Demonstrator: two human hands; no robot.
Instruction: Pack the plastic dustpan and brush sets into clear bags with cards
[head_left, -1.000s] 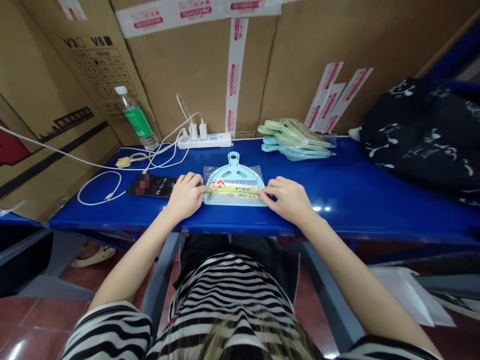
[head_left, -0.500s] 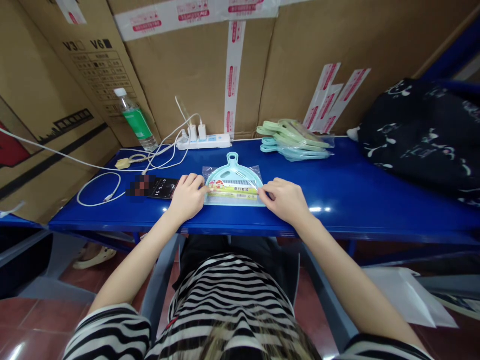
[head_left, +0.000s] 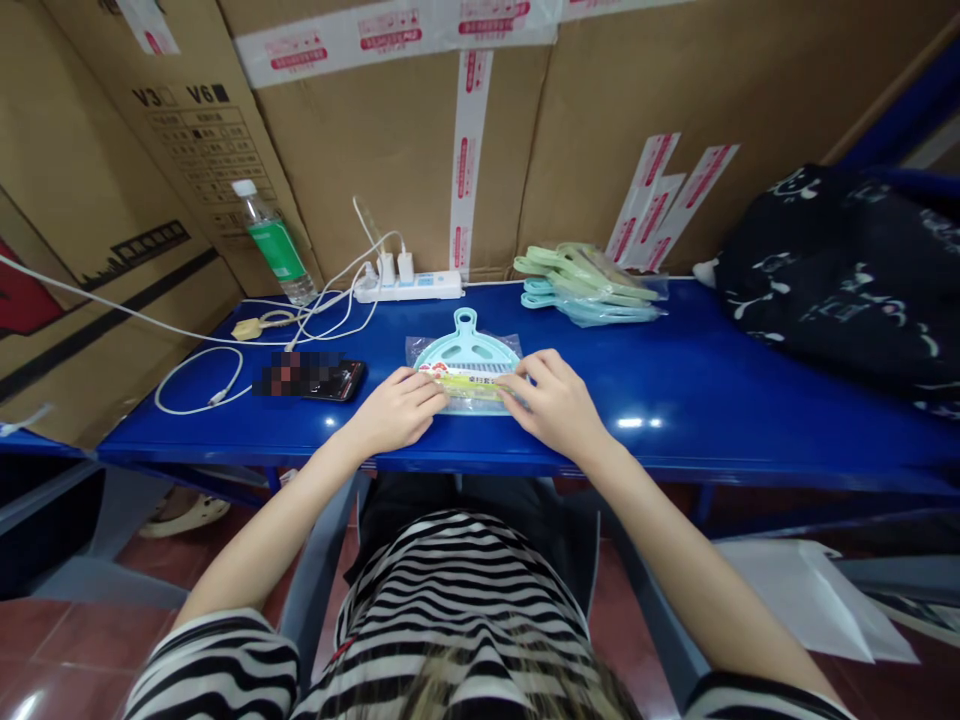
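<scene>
A light blue dustpan (head_left: 466, 325) lies flat near the table's front edge, handle pointing away from me, in a clear plastic bag (head_left: 417, 350). Across its front runs a yellow printed label (head_left: 466, 380), with grey brush bristles showing just above. My left hand (head_left: 403, 410) is closed at the label's left end, fingertips pinching the bag there. At the other end, my right hand (head_left: 553, 402) bends over the bag with thumb and fingers pinched together on it. The fingers hide both label ends and the dustpan's front corners.
Bagged green and blue dustpans (head_left: 589, 285) are stacked at the back. A power strip (head_left: 431, 286), white cables (head_left: 337, 328), a bottle (head_left: 276, 245) and a phone (head_left: 336, 382) occupy the left. A black patterned bag (head_left: 840, 290) sits right; cardboard (head_left: 375, 140) walls the back.
Both hands have moved inward along the label, toward each other, covering more of its ends. The dustpan has stayed almost in place. The phone's screen has gone dark.
</scene>
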